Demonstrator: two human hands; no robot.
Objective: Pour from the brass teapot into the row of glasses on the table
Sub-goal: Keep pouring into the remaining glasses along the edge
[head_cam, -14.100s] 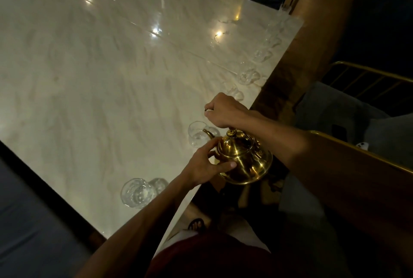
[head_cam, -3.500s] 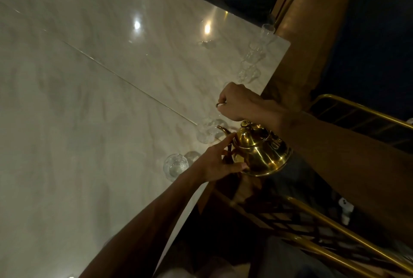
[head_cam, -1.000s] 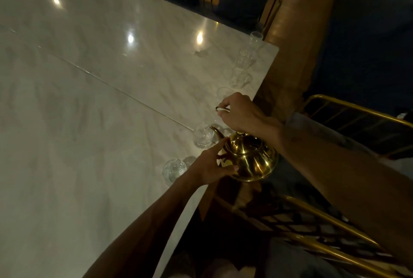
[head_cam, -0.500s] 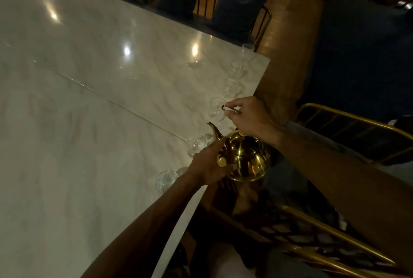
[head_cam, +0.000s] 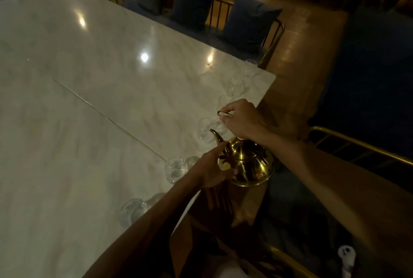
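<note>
Nearest, a glass [head_cam: 131, 210] stands close to the marble table [head_cam: 89, 121] edge; the slab's wide middle lies bare. The left hand [head_cam: 210, 170] presses open fingers against the brass teapot [head_cam: 248, 163], which hangs just off that edge. The right hand [head_cam: 241, 118] is clenched on its wire handle [head_cam: 224, 113]. The spout [head_cam: 215, 135] points up-left at a glass [head_cam: 205, 130]. More glasses run toward the far corner.

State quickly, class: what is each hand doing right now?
Left hand: fingers pressed against the side of the brass teapot, steadying it.
Right hand: closed on the teapot's handle, above the lid.
</note>
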